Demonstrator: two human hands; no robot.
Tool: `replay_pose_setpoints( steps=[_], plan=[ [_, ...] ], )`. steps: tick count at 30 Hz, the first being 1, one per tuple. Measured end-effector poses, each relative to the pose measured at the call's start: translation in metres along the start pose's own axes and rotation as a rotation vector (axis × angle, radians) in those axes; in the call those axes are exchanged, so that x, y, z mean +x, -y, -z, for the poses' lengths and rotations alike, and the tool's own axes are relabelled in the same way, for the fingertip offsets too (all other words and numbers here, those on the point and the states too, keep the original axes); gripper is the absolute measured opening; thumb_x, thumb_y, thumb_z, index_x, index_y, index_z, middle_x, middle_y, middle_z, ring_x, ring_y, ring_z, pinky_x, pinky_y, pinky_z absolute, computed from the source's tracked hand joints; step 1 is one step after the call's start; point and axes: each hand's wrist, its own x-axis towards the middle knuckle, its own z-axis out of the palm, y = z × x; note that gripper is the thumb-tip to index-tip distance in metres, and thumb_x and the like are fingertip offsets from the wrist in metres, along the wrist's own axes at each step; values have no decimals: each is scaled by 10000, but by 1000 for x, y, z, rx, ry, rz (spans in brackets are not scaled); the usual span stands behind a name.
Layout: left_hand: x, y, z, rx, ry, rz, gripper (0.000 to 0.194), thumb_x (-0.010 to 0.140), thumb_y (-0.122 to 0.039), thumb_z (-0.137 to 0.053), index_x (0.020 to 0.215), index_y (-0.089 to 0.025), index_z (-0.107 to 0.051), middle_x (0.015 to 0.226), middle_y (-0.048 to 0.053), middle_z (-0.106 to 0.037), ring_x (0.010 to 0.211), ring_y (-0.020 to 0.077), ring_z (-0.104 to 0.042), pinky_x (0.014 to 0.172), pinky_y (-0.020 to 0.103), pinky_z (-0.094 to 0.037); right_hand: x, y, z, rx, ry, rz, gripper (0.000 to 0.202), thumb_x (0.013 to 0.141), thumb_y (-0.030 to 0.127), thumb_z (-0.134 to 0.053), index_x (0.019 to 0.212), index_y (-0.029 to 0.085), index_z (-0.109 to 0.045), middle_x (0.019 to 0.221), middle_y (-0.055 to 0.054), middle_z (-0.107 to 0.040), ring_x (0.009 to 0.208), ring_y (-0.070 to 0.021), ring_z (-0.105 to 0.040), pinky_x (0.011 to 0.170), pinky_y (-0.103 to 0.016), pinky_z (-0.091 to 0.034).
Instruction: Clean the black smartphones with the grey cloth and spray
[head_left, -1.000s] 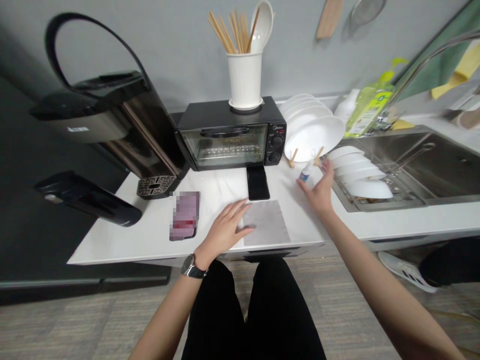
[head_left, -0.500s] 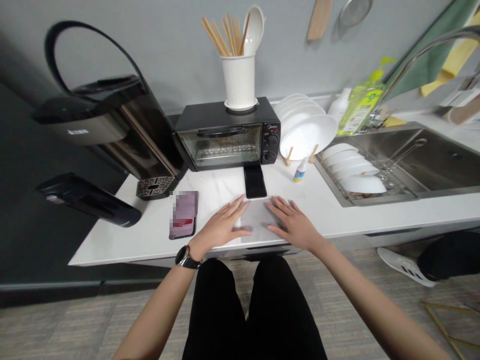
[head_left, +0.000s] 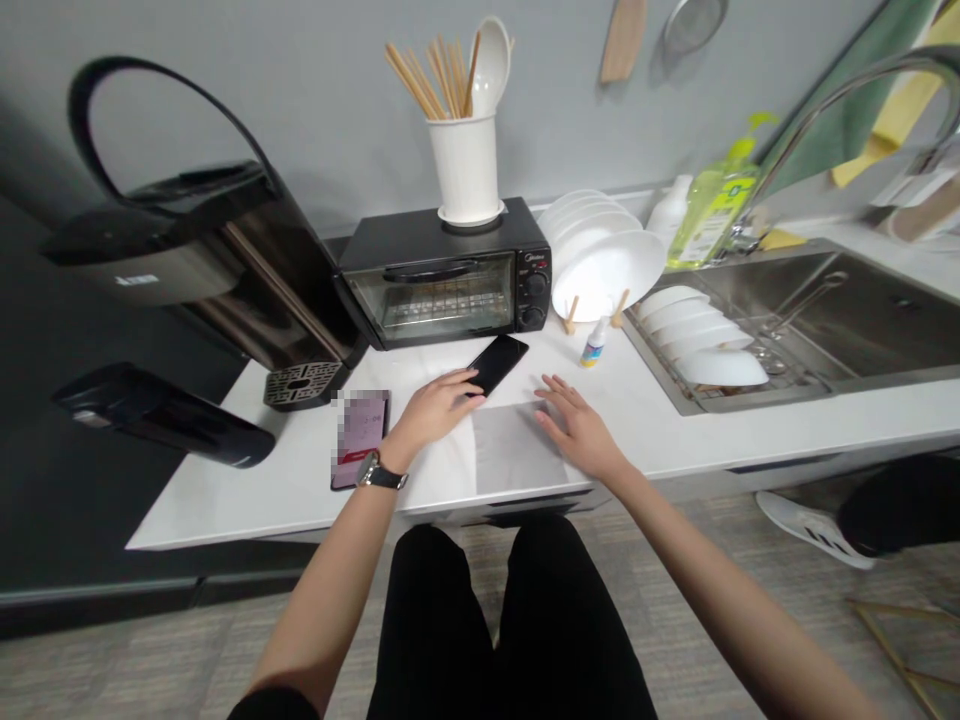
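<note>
My left hand point(head_left: 436, 408), with a watch point(head_left: 369, 468) on its wrist, reaches over the counter with its fingers stretched out. Its fingertips are at the near end of a black phone point(head_left: 498, 362), which lies slanted in front of the toaster oven. My right hand point(head_left: 577, 425) has its fingers spread and holds nothing; it is at the right edge of a flat grey cloth-like sheet point(head_left: 514, 448). Left of my left hand lies a second phone point(head_left: 361, 440) with a lit, partly blurred screen. A small white spray bottle point(head_left: 592, 345) stands beyond my right hand.
A black toaster oven point(head_left: 442, 290) carries a white holder point(head_left: 466, 165) of chopsticks and a ladle. A water dispenser point(head_left: 225, 260) and a dark bottle point(head_left: 172, 415) are at left. Plates point(head_left: 611, 270), a sink point(head_left: 825, 375) with bowls, and another person's shoe point(head_left: 814, 528) are at right.
The black phone has turned from nearly straight to slanted, its near end swinging left. My left hand has moved forward to it. My right hand has shifted slightly, off most of the grey sheet.
</note>
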Motion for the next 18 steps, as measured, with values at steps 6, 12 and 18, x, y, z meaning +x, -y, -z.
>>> replay_pose_setpoints(
  steps=[6, 12, 18],
  plan=[
    [35, 19, -20, 140, -66, 125, 888, 927, -656, -697, 1614, -165, -425, 1685, 185, -444, 1531, 399, -428, 1267, 512, -350, 6, 3, 0, 111, -58, -90, 439, 1058, 489, -512, 1400, 241, -631, 1583, -135, -585, 1473, -331, -555, 1236, -578, -438],
    [65, 25, -36, 78, -180, 127, 783, 826, -584, -839, 1444, -164, -605, 1345, 162, -634, 1298, 382, -538, 1158, 502, -436, 9, -3, 4, 265, -174, -184, 412, 1030, 518, -531, 1282, 222, -668, 1269, -142, -763, 1184, -324, -729, 1079, -530, -546],
    [57, 19, -36, -76, -234, -16, 758, 753, -373, -931, 1407, -204, -586, 1332, 107, -572, 1268, 286, -602, 1173, 406, -475, 62, -21, -6, 417, -256, -228, 563, 970, 665, -536, 1291, 212, -631, 1395, -182, -677, 1270, -321, -658, 1123, -531, -502]
  ],
)
